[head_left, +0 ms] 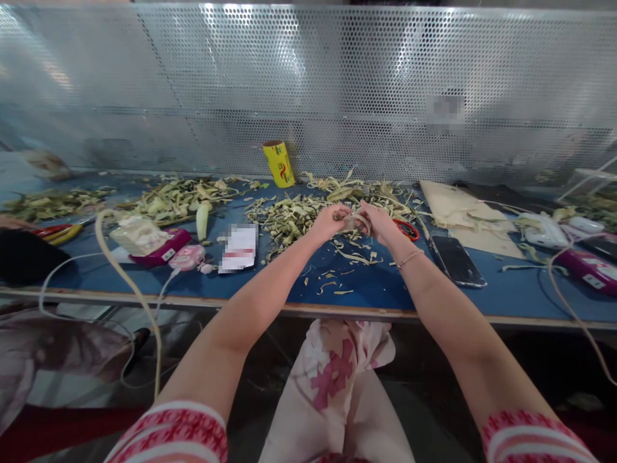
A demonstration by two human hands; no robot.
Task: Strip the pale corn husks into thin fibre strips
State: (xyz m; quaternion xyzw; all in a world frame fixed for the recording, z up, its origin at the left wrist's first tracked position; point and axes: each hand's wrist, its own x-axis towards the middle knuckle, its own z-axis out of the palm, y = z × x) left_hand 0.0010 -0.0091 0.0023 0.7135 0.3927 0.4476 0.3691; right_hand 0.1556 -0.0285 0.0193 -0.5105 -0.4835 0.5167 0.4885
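Observation:
Over the heap of dried plant pieces in the middle of the table, my left hand and my right hand are close together. Between them is a pale, curled dried plant strip. Fingers of both hands are closed on it. Thin loose strips lie below my hands on the blue tabletop. Just right of my right hand is a red loop handle, its other end hidden. A black phone lies farther right, near my wrist.
A yellow tube stands tilted by the perforated metal panel. A white card and a pink case lie left. Brown paper is right. A pale hose crosses the front edge. Another person's dark sleeve shows left.

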